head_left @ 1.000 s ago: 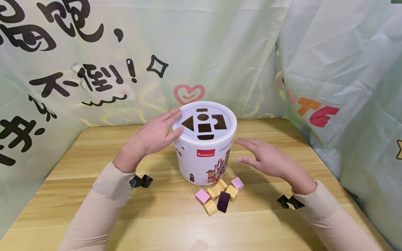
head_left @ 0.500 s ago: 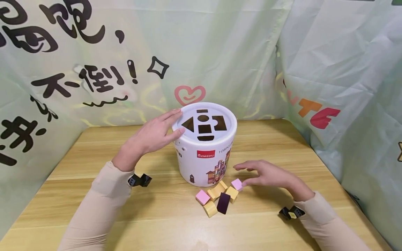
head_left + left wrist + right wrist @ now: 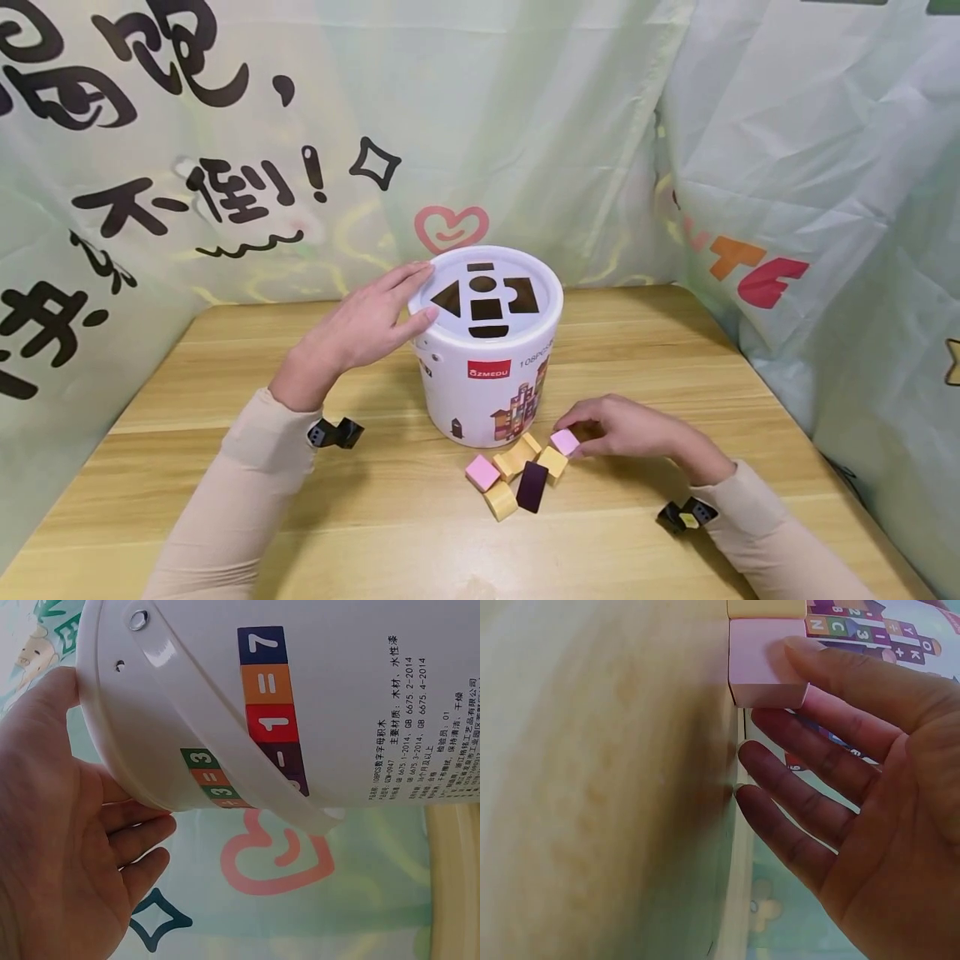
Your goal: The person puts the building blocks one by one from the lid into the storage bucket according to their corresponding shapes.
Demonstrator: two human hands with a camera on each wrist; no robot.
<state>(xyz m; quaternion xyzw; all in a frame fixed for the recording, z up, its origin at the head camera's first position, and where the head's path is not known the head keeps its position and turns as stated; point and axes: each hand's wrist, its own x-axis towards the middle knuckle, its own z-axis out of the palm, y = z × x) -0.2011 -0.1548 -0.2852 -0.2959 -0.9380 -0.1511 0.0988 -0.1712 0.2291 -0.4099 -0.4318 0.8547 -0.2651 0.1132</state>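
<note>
A white bucket [image 3: 480, 392] with a shape-sorter lid [image 3: 454, 329] stands upright on the table. My left hand [image 3: 367, 321] rests on the lid's left rim with its fingers extended; the left wrist view has the palm beside the bucket's handle [image 3: 202, 697]. Low at the bucket's right, my right hand [image 3: 633, 429] has its thumb and index finger on either side of a pink block [image 3: 564, 442], pinching it. In the right wrist view the thumb lies on that pink block [image 3: 761, 656], and the other fingers spread loosely below it.
Close by lie another pink block [image 3: 482, 472], a dark brown block [image 3: 532, 487], a yellow block [image 3: 553, 463], a notched yellow block [image 3: 517, 457] and a curved yellow block [image 3: 501, 500]. Printed cloth [image 3: 525, 125] hangs behind the wooden table [image 3: 375, 533].
My right hand has come down from beside the bucket's upper right side to the right pink block and taken it between thumb and finger. The left hand has stayed on the rim.
</note>
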